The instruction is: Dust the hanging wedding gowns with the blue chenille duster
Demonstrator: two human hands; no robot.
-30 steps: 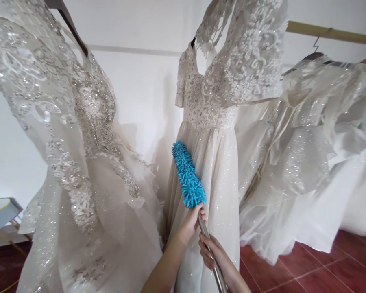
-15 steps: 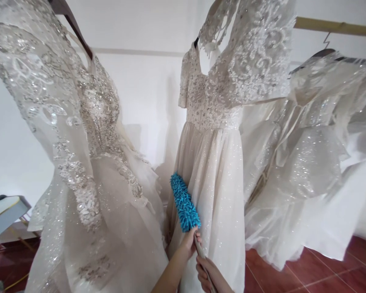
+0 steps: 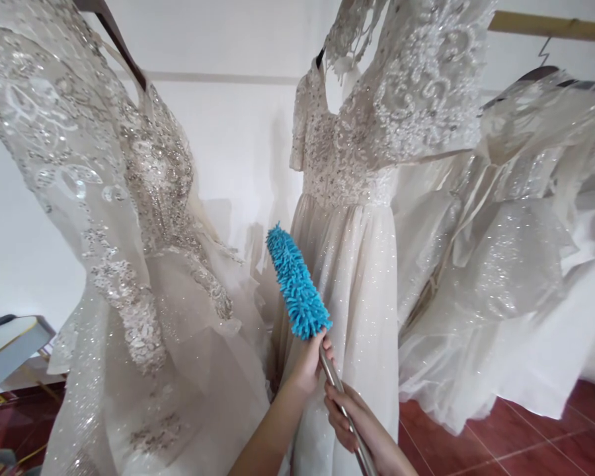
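Observation:
A duster with a fluffy blue head [image 3: 297, 283] and a metal handle [image 3: 333, 377] tilts up and to the left in front of me. My left hand [image 3: 313, 362] is closed round it just below the blue head. Lower down the handle, my right hand [image 3: 350, 413] wraps its fingers about it. Behind the duster hangs a white beaded wedding dress [image 3: 354, 277] with short sleeves and a glittery pleated skirt. On the left is another sequinned gown [image 3: 163, 178] with long embroidered sleeves. Whether the blue head touches the skirt, I cannot tell.
More white dresses [image 3: 506, 264] hang at right below a wooden rail [image 3: 550, 25]. A dark hanger [image 3: 114, 39] carries the left gown. A light box-like object with a yellow edge [image 3: 14, 350] stands at far left. The floor has red tiles [image 3: 530, 436].
Both hands have raised the duster, so its blue head now sits higher, nearer the dress's waist. More of the metal handle shows. The view has shifted slightly.

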